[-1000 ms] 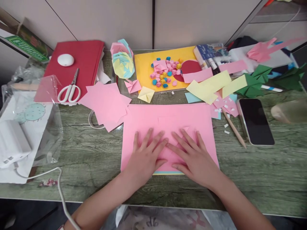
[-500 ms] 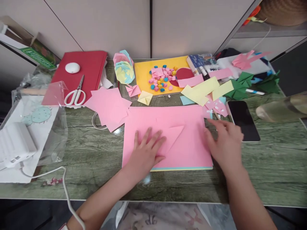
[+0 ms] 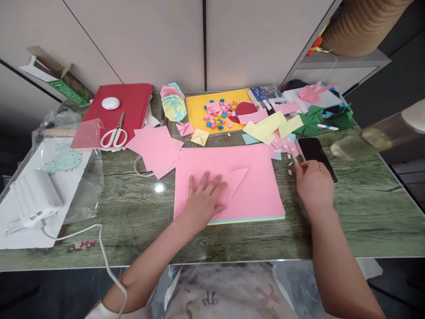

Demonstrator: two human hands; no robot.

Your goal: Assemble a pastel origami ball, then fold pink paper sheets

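My left hand (image 3: 203, 201) lies flat with fingers spread on a folded piece of pink paper (image 3: 238, 179); its pointed corner shows to the right of the fingers. Beneath it is a stack of pink sheets (image 3: 262, 199), with blue and yellow edges along the front. To the right of the stack, my right hand (image 3: 315, 186) is closed in a pinch on a thin, light-coloured stick (image 3: 295, 159), whose exact kind I cannot make out. That hand partly covers a black-screened phone (image 3: 314, 149). Small white paper bits (image 3: 290, 172) lie close to its fingertips.
White-handled scissors (image 3: 114, 136) rest on a red folder (image 3: 133, 102) at the left. Pink cut sheets (image 3: 156, 150) lie beside the stack. Behind are a yellow sheet (image 3: 195, 106) with small coloured pieces and yellow strips (image 3: 265, 128). A clear bottle (image 3: 368, 137) stands right; a white cable (image 3: 102, 248) crosses front left.
My right hand has moved away from the stack's right edge and closed on the thin stick. My left hand stays on the folded paper. The view has shifted somewhat.
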